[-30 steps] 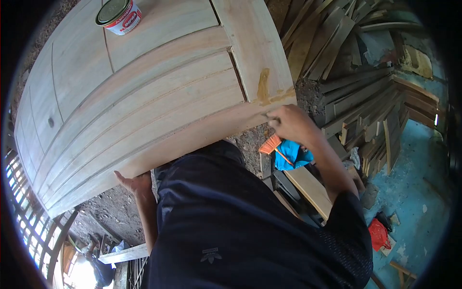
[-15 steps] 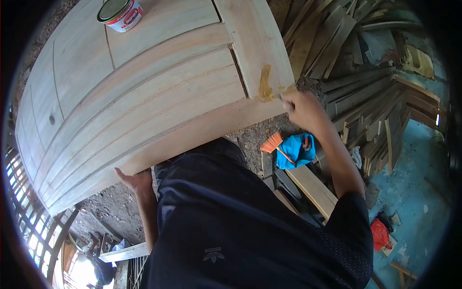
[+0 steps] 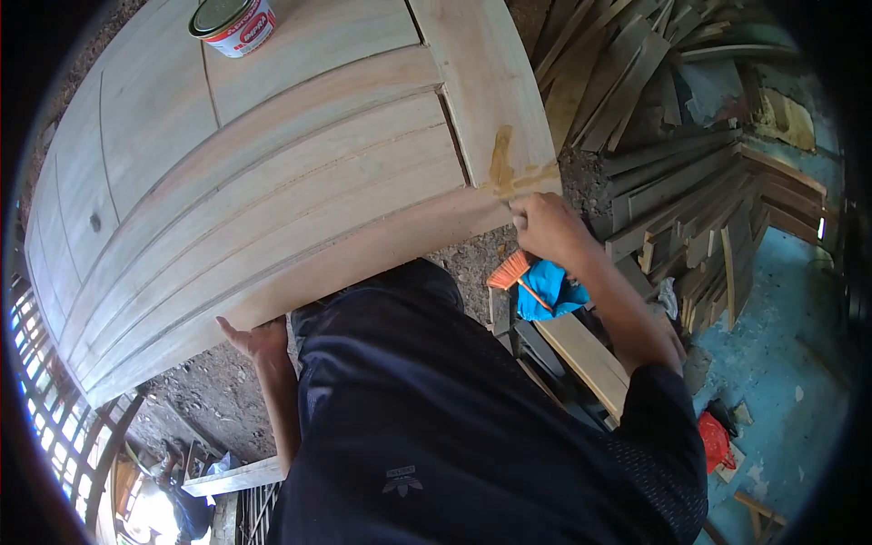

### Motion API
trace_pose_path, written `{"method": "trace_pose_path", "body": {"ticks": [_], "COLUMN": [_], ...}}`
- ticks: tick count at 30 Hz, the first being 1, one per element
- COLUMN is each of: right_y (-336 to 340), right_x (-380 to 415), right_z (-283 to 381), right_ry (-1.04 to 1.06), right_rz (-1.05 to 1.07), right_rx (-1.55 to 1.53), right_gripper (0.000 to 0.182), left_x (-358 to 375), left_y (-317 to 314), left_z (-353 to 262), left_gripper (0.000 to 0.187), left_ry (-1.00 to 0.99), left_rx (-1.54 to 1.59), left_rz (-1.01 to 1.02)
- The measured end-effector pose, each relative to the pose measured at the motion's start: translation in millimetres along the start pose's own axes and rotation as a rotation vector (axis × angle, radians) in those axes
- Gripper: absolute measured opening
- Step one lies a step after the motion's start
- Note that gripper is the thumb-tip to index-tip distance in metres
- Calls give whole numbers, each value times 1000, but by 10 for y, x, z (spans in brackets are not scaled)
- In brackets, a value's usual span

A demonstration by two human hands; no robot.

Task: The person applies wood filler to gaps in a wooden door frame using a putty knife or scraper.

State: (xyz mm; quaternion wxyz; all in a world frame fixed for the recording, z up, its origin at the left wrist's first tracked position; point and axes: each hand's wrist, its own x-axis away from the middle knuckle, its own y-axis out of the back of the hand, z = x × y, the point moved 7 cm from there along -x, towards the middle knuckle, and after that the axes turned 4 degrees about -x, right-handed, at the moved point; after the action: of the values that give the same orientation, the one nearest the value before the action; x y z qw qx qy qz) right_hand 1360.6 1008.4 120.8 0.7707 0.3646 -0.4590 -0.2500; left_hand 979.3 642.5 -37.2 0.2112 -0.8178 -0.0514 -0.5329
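A pale wooden door [image 3: 345, 173] with grooved panels lies across the upper left. Brown filler [image 3: 502, 163] is smeared on its right corner. My right hand [image 3: 549, 227] is closed at the front edge just below the smear; what its fingers grip is mostly hidden and too small to name. My left hand [image 3: 259, 341] holds the door's near lower edge, thumb out along the side, the other fingers largely out of sight underneath. On top of the door stands a red and white tin can [image 3: 243, 33] with a metal lid.
Under my right forearm lie an orange brush [image 3: 510, 271] and a blue bag [image 3: 545, 295], beside a wooden plank [image 3: 586, 359]. Stacked boards [image 3: 672, 191] fill the right side. A red bag [image 3: 713, 440] sits on the blue-green floor [image 3: 772, 336].
My right hand has moved a little left and down, from the door's corner to its front edge, uncovering more filler at the corner. My left hand stays in place.
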Motion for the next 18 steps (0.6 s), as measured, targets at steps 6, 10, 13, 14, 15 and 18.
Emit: {"method": "trace_pose_path", "body": {"ticks": [6, 10, 13, 14, 15, 18], "right_y": [497, 310, -48, -105, -162, 412], "right_x": [-711, -645, -331, -283, -253, -666], "right_z": [-49, 108, -81, -108, -118, -92], "right_ry": [59, -170, -62, -27, 10, -49], "right_rz": [-198, 29, 128, 234, 342, 29], "right_rx": [-34, -43, 28, 52, 75, -7], "right_gripper": [21, 16, 23, 24, 25, 28], "left_x": [-61, -40, -88, -90, -100, -29], "left_y": [34, 41, 76, 55, 40, -5], "left_z": [-39, -55, -22, -23, -17, -23], "left_gripper": [92, 91, 89, 89, 89, 90], "left_ry": [-58, -30, -22, -21, -22, -23], "left_rx": [-46, -41, 20, 29, 38, 5], "left_rz": [20, 39, 35, 56, 76, 38]}}
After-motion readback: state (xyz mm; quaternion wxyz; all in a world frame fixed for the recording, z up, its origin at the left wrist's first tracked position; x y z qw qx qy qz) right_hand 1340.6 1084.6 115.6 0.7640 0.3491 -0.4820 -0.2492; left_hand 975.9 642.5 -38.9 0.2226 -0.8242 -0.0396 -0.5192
